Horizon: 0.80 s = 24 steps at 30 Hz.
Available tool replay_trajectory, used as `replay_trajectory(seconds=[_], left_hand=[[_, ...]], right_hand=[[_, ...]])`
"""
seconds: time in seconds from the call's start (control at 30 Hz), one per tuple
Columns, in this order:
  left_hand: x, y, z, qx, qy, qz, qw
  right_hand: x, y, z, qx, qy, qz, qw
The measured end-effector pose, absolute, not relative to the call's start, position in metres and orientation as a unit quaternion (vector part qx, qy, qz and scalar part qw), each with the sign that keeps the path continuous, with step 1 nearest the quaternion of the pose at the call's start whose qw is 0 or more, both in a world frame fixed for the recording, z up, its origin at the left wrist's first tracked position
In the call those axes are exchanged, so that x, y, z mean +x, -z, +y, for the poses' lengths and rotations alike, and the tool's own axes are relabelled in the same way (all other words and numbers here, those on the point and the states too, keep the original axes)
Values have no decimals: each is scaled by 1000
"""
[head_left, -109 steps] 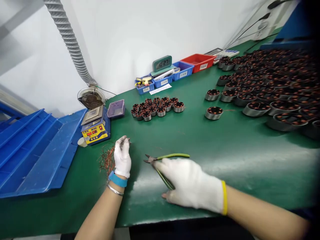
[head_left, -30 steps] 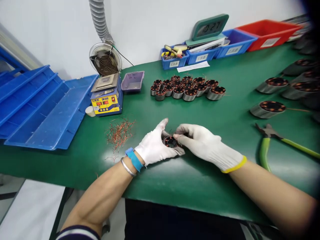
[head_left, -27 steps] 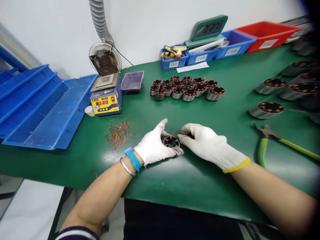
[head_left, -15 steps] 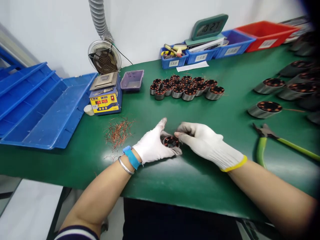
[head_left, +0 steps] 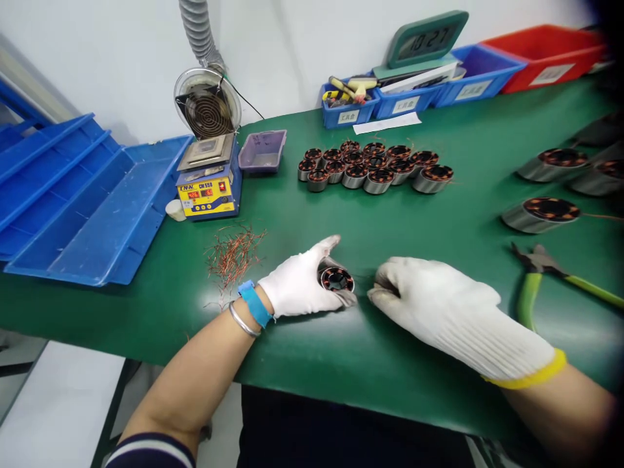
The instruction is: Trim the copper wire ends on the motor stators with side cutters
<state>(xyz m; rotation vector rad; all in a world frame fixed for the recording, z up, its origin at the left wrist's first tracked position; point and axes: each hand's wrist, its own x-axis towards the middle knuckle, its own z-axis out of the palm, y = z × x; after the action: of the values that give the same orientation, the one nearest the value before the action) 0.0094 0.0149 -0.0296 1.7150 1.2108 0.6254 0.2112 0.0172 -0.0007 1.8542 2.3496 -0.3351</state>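
Our left hand (head_left: pixel 297 289) has its fingers curled around a small round motor part (head_left: pixel 336 280), with copper wire wound inside a silver ring, and it holds the part just above the green table (head_left: pixel 341 351), close to the near edge. The thumb points up and away. Our right hand (head_left: pixel 439 305) sits just beside the part but not touching it, with the fingertips (head_left: pixel 383 294) pressed together in a pinch; there may be a thin wire end between them, but it is too small for us to tell. We think we are in the step of pulling and tidying the wire ends on this one part. The next move calls for a steady hold with the left hand and a soft, careful pull with the right, so the thin wire does not snap. The green-handled cutters (head_left: pixel 533 283) lie to the right, near that hand. A little heap of cut copper bits (head_left: pixel 234 257) lies to the left. Farther back stand a bunch of the same small parts (head_left: pixel 373 169), a yellow and blue heater box (head_left: pixel 209 188) with a fan (head_left: pixel 207 110), and a big blue tray (head_left: pixel 82 208)
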Motion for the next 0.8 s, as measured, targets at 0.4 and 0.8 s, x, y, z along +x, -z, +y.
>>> replay_trajectory(seconds=[0.4, 0.8], left_hand=[[7, 24, 16, 721, -241, 481, 437], [4, 14, 16, 741, -197, 479, 427]], right_hand=[[211, 21, 7, 466, 1, 885, 14], [236, 8, 29, 614, 147, 775, 20]])
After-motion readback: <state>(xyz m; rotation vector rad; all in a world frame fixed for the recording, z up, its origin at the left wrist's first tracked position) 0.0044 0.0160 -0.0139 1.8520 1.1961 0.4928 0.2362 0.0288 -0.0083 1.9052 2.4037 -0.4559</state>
